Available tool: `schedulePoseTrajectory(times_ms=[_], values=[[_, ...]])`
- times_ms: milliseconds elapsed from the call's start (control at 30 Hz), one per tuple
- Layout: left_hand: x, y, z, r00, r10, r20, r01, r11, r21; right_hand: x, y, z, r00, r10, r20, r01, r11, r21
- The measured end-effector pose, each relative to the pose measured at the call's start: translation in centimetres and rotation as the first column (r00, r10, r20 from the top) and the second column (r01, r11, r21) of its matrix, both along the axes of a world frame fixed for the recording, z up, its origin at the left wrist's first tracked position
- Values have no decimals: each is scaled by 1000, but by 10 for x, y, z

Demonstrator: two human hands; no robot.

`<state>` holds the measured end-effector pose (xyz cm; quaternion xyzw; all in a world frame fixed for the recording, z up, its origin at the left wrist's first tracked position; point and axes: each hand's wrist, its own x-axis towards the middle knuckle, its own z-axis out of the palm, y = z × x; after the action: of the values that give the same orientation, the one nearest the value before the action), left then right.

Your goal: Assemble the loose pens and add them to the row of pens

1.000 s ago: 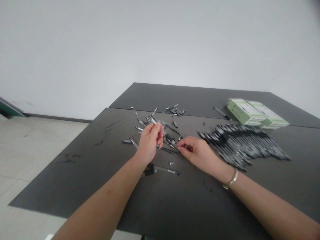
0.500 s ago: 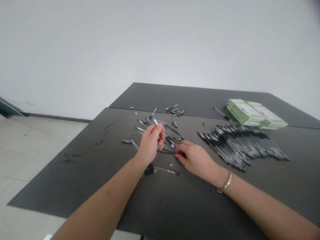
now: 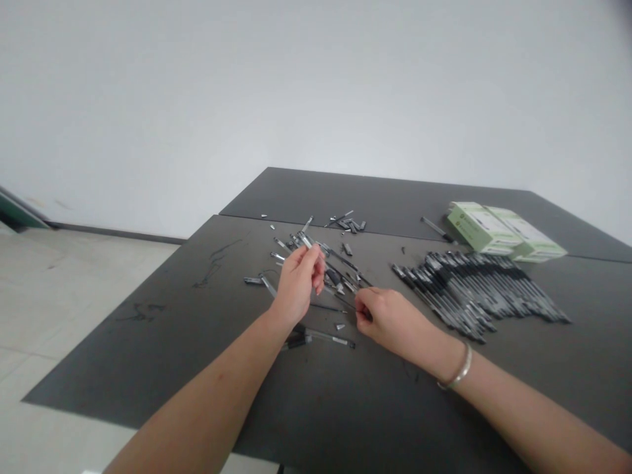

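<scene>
My left hand (image 3: 300, 276) is closed around a clear pen barrel (image 3: 305, 239), whose end sticks up past the thumb and forefinger. It hovers over a loose pile of pen parts. At the right side of that pile, my right hand (image 3: 382, 313) is closed in a pinch on a thin dark pen refill (image 3: 347, 303); its fingertips partly hide it. Another refill (image 3: 326, 307) lies on the table between the hands. Below them are a pen (image 3: 330, 337) and a small pale tip piece (image 3: 340, 326).
Black-gripped pens (image 3: 474, 283) lie in a dense row on the right of the dark table (image 3: 162, 368). Behind them stand two green-and-white boxes (image 3: 486, 230), with a single pen (image 3: 437, 228) beside. Several pen caps (image 3: 351, 226) lie farther back. A white wall rises behind.
My right hand has drawn slightly to the right, its fingers curled tighter, with a thin refill now trailing from them. My left hand keeps its hold on the pen barrel.
</scene>
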<state>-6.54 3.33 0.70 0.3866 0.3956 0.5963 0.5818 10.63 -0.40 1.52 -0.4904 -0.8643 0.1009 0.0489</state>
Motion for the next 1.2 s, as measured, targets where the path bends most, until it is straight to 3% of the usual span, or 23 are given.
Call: schedulePoseTrajectory(times_ms=[167, 267, 367, 467, 733, 1200], values=[[-1, 1, -2, 1000, 21, 20, -22, 999, 27, 9, 0, 10, 983, 22, -184, -34, 997, -62], [-1, 1, -1, 999, 33, 36, -34, 999, 26, 17, -4, 17, 960, -27, -277, 5, 997, -82], [0, 0, -1, 999, 29, 39, -30, 999, 17, 23, -11, 15, 916, -117, -383, 20, 968, -249], [0, 1, -1, 998, 34, 44, -34, 999, 11, 25, -18, 8, 865, -156, -478, -54, 916, -398], [0, 0, 1, 997, 49, 67, -48, 999, -21, 28, -22, 6, 880, -142, -454, -92, 885, -456], [-1, -1, 2, 993, 62, 101, -61, 998, -9, 29, -21, 7, 889, -135, -438, -89, 887, -453]])
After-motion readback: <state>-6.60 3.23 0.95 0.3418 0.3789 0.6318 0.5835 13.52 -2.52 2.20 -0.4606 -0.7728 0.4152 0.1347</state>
